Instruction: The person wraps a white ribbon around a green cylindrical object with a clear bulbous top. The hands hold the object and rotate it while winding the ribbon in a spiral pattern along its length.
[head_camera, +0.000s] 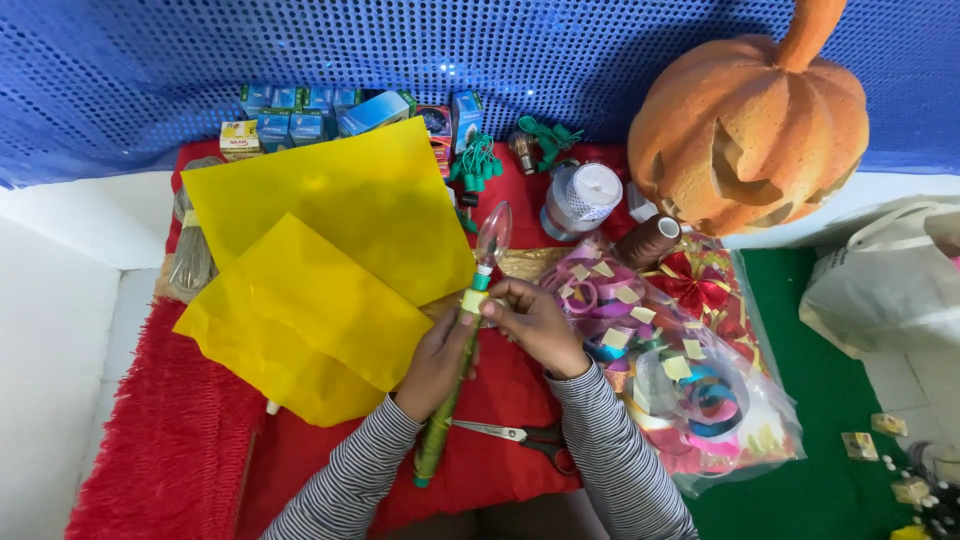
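From the head view, we held a green-wrapped stick (447, 395) between both hands over the red cloth (500, 400), a clear candle-shaped bulb (492, 236) fixed at its far end. The stick's long axis ran from low near our body, by the left sleeve, up and slightly rightward away from us, so the bulb tip pointed toward the blue sequined backdrop (300, 60). Our left hand (437, 362) was curled around the shaft about midway, fingers closed on it. Our right hand (533, 322) came in from the right side and pinched the stick just below the bulb, at a small band of pale yellow tape (474, 300); it was the hand nearer the bulb, while the left sat lower on the shaft. To the left of the stick lay two sheets of yellow paper (330, 260), overlapping, the bulb reaching just past their right edge. A pair of scissors (520, 436) lay on the cloth between our forearms, just right of the stick's lower end. To the right sat a clear bag of coloured ribbon rolls (680, 370), and beyond it a carved orange pumpkin (750, 125). Small boxes (300, 115) lined the far edge.
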